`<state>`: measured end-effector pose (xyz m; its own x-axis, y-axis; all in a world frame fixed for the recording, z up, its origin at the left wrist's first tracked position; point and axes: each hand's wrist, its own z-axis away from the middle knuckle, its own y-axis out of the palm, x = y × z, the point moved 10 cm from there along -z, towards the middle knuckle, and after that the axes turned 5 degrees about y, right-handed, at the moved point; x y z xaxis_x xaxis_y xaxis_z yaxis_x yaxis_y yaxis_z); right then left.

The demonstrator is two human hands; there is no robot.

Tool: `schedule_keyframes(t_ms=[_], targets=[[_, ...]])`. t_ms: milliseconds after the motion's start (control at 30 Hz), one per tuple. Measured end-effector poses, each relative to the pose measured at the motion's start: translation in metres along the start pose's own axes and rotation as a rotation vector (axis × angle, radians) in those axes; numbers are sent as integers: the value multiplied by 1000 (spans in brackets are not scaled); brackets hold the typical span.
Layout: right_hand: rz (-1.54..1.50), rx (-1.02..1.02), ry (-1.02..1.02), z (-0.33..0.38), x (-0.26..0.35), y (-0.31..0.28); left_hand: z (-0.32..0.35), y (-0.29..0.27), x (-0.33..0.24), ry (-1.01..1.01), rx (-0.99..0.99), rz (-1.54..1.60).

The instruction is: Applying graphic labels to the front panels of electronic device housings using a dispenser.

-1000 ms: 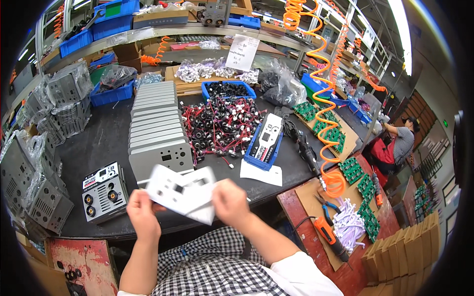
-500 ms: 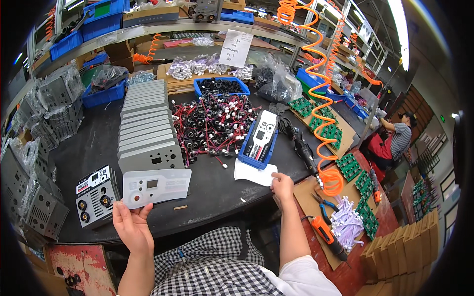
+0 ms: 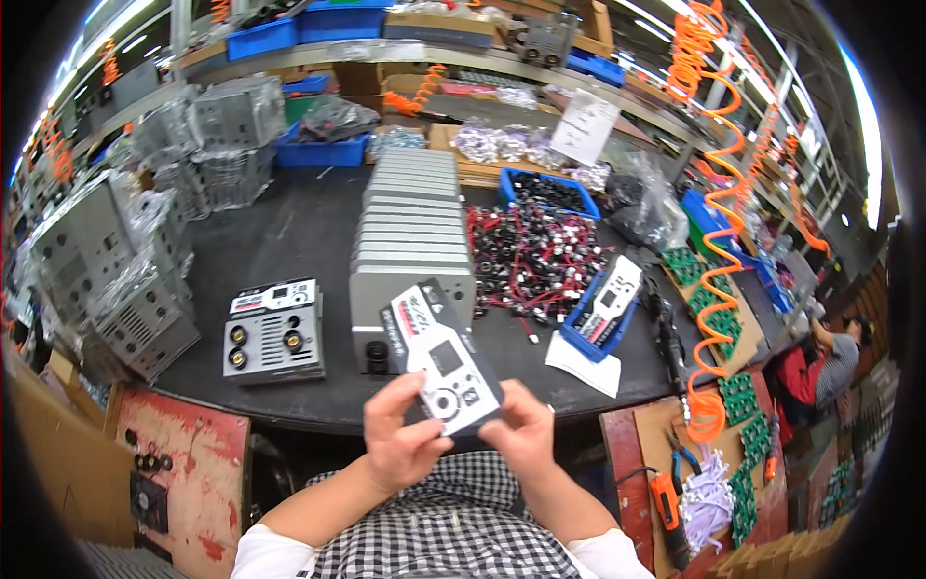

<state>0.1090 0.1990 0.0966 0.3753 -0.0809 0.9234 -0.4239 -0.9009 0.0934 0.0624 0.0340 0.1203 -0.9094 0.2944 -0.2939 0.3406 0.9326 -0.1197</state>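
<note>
The head view looks from the person's head, down and forward, over the black-and-white checked cloth garment at the lower edge and across the wide black flat table. It is near to the bare left hand and the bare right hand, while the long grey metal shelf, curved by the fisheye lens, stands farther.

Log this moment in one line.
left hand: pinching faceplate label; right hand: at its lower right edge; label: printed side up; beyond: row of grey panels
</note>
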Motion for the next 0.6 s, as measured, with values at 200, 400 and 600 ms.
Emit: schedule_keyframes(t_ms=[200,400,600], targets=[[123,28,-35,-13,-14,30,11,-19,8,-14,81,-218],[254,72,-83,-51,-27,7,13,-100,129,-740,-150,-150],[351,4,-162,-92,-42,-4,31,-74,177,-886,-271,225]])
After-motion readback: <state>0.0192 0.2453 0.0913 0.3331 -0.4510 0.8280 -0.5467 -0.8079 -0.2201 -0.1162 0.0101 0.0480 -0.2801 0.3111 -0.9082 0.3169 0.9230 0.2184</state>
